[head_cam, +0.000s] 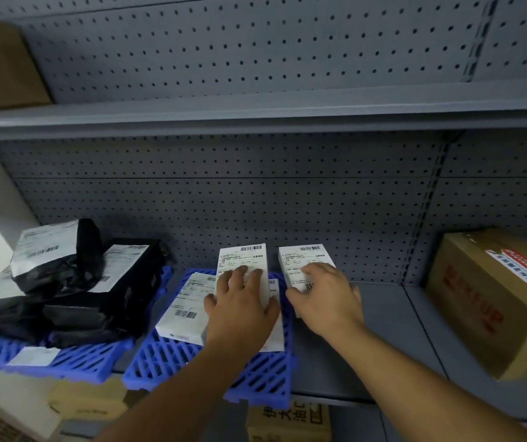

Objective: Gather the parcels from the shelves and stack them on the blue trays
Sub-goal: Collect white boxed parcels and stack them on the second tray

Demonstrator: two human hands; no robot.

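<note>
Two blue slatted trays lie side by side on the grey shelf: the left tray [74, 362] and the middle tray [173, 362]. My left hand [240, 311] grips a white labelled box [243, 256] from above, over the middle tray. Under it on that tray lie another white box [182, 311] and a further one [276, 333] mostly hidden by my hand. My right hand [326, 298] grips a second white labelled box [303, 260] just right of the tray, over the bare shelf. Black mailer bags [74, 295] are heaped on the left tray.
A large brown carton [492, 301] with red print sits on the shelf at the right. Another brown box [0, 65] stands on the upper shelf at the left. Pegboard backs both shelves. Cartons [287, 422] show below the shelf edge.
</note>
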